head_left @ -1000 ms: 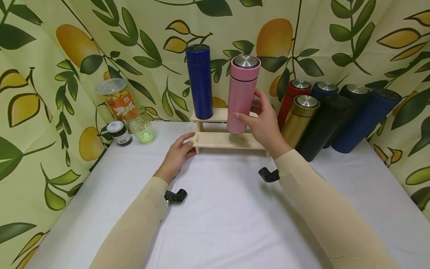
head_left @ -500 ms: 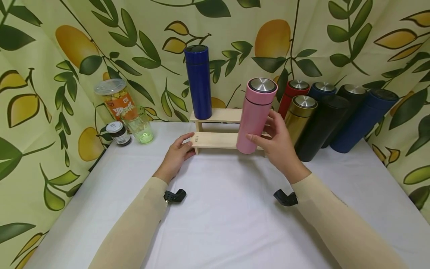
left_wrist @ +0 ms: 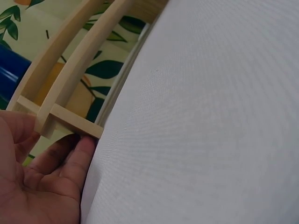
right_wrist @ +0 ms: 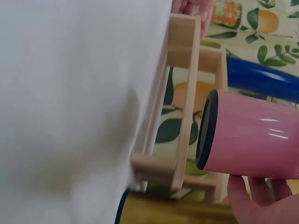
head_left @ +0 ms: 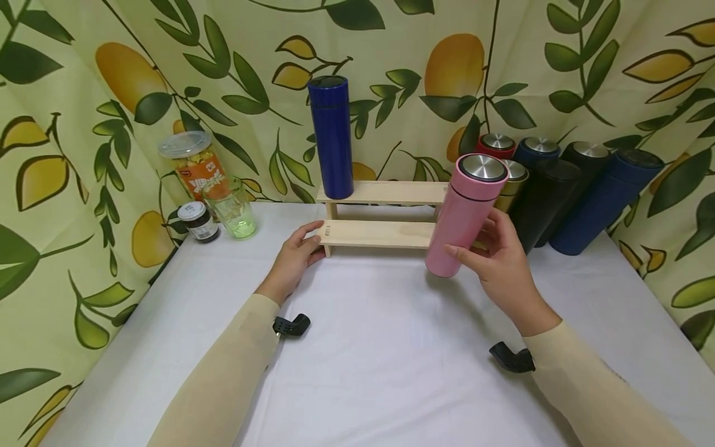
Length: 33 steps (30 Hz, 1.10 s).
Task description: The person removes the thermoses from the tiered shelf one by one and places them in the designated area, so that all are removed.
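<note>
My right hand (head_left: 505,273) grips a pink thermos bottle (head_left: 465,214) with a steel-topped lid, held raised and tilted in front of the right end of a two-tier wooden stand (head_left: 385,234). In the right wrist view the dark base of the pink thermos (right_wrist: 254,135) shows clear of the stand. At the stand's left end, my left hand (head_left: 293,257) holds the lower tier. The left wrist view shows the thumb by the shelf edge and the curled fingers against the leg of the stand (left_wrist: 77,123). A blue thermos (head_left: 332,143) stands upright on the upper tier's left end.
Several more thermoses stand at the right, among them a gold one (head_left: 509,186), a red one (head_left: 496,145) and a black one (head_left: 542,198). At the left are a snack tub (head_left: 195,164), a small dark jar (head_left: 199,222) and a glass (head_left: 234,211). A patterned curtain hangs behind.
My right hand has carried the pink thermos from over the stand to the right and toward me, lower in view. The left hand and the blue thermos have stayed put.
</note>
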Each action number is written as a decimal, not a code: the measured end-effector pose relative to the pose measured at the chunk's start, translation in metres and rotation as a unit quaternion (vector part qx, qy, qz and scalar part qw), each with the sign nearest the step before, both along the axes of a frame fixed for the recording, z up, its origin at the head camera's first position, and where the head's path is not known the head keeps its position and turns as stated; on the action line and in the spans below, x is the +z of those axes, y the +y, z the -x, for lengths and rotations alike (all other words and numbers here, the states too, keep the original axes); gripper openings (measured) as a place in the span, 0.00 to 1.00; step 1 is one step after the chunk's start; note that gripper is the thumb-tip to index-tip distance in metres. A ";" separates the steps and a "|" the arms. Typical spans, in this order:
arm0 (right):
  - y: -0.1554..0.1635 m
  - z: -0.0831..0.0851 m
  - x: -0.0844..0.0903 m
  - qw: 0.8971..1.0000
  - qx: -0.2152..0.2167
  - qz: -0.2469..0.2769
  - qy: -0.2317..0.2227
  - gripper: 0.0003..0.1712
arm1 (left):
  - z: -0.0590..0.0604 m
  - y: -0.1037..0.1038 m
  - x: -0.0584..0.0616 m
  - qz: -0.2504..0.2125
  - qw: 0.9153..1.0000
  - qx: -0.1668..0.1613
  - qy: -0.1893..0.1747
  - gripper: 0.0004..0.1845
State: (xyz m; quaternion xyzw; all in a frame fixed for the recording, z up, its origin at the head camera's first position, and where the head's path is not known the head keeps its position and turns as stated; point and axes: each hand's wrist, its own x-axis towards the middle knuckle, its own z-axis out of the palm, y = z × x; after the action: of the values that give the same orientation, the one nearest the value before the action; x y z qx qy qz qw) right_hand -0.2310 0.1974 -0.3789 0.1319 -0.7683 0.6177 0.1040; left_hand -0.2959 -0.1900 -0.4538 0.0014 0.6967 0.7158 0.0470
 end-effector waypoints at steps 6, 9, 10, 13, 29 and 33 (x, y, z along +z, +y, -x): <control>0.022 -0.007 -0.006 0.999 -0.029 -0.021 0.010 0.48 | 0.000 0.000 -0.001 -0.001 1.000 0.002 0.000 0.25; 0.032 -0.011 -0.007 0.998 -0.043 -0.031 0.017 0.48 | 0.000 0.000 -0.002 -0.003 1.000 0.001 0.002 0.25; 0.036 -0.012 -0.007 0.998 -0.048 -0.032 0.019 0.48 | 0.000 0.000 -0.001 -0.004 1.000 0.000 0.002 0.25; 0.047 -0.013 -0.008 0.998 -0.057 -0.026 0.020 0.48 | -0.001 0.000 0.000 -0.006 1.000 0.001 0.003 0.25; 0.100 -0.022 -0.001 0.994 -0.106 0.013 -0.005 0.46 | 0.000 0.001 0.001 -0.008 1.000 -0.005 -0.001 0.25; 0.113 -0.023 0.005 0.991 -0.131 -0.027 -0.022 0.47 | -0.001 0.001 0.002 -0.006 1.000 -0.001 0.001 0.25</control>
State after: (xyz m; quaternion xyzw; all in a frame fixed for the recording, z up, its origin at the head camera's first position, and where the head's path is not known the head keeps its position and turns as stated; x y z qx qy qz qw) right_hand -0.2077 0.3102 -0.3737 0.0196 -0.7972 0.5808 0.1637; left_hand -0.2953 -0.1892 -0.4517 0.0031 0.6925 0.7198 0.0476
